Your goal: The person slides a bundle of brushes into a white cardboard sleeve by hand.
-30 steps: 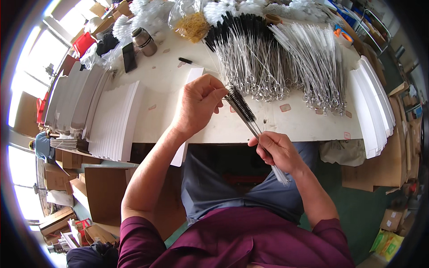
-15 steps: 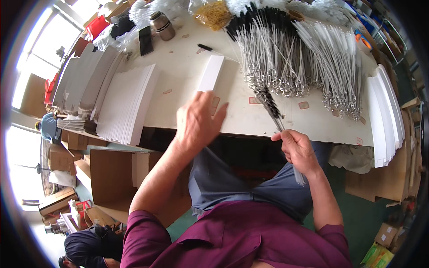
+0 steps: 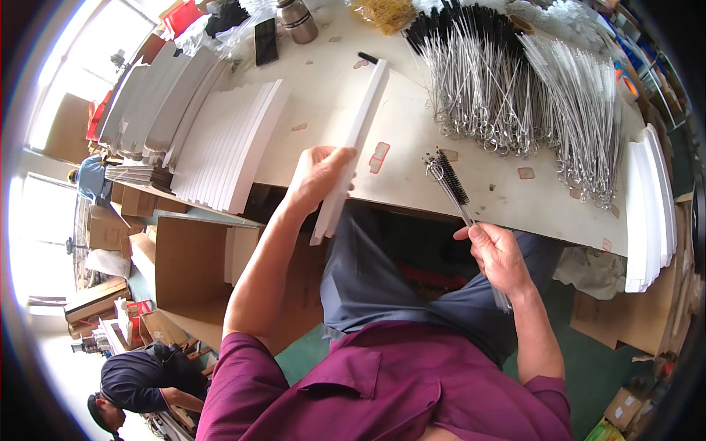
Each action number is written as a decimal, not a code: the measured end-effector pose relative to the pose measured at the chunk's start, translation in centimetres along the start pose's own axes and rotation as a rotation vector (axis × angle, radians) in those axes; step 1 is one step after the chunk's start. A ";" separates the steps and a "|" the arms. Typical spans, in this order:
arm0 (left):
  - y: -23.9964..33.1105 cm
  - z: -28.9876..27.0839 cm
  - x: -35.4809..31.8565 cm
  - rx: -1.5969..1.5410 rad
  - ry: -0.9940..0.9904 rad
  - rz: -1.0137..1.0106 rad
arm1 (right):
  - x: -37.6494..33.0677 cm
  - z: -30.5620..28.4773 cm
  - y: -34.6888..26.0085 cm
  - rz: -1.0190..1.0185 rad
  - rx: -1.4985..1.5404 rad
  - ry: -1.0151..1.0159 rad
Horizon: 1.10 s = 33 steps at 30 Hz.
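Note:
My left hand (image 3: 318,178) grips a long, flat white carton sleeve (image 3: 360,125) near its lower end; the sleeve slants up over the front of the pale worktable (image 3: 412,158). My right hand (image 3: 498,255) holds a small bundle of thin wire brushes (image 3: 450,180) by their stems, with the black bristle tips pointing up and left over the table's front edge. The two hands are apart, with the sleeve to the left of the brushes.
Large heaps of wire brushes (image 3: 507,88) cover the table's back. Stacks of white sleeves lie at the left (image 3: 228,143) and along the right edge (image 3: 651,206). A metal flask (image 3: 297,20) and a phone (image 3: 265,41) stand far left. Another person (image 3: 140,378) crouches among cardboard boxes at lower left.
My left hand let go of the brush tips, reached left and picked up a white sleeve. My right hand kept the brushes and drew back a little toward me.

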<state>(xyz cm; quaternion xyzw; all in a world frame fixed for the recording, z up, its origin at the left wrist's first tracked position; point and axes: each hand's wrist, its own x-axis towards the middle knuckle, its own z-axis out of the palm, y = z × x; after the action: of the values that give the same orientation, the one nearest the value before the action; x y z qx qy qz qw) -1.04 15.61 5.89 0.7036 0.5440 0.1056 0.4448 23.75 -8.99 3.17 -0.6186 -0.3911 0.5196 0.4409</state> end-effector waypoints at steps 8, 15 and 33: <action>-0.7 2.6 -1.7 -1.141 -0.219 -0.013 | -0.2 3.2 -2.2 0.038 0.094 -0.170; -1.7 3.3 -0.4 -1.158 -0.205 0.093 | -0.7 4.2 -1.5 0.026 -0.127 -0.204; -0.2 3.1 -2.0 -1.339 0.106 0.169 | -0.5 3.4 -0.6 0.198 -0.015 -0.312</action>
<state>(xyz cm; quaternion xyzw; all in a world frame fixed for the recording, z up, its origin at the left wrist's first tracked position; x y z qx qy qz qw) -0.03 12.31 4.60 0.3104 0.3255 0.4886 0.7476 20.26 -8.84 3.64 -0.5693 -0.3958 0.6471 0.3170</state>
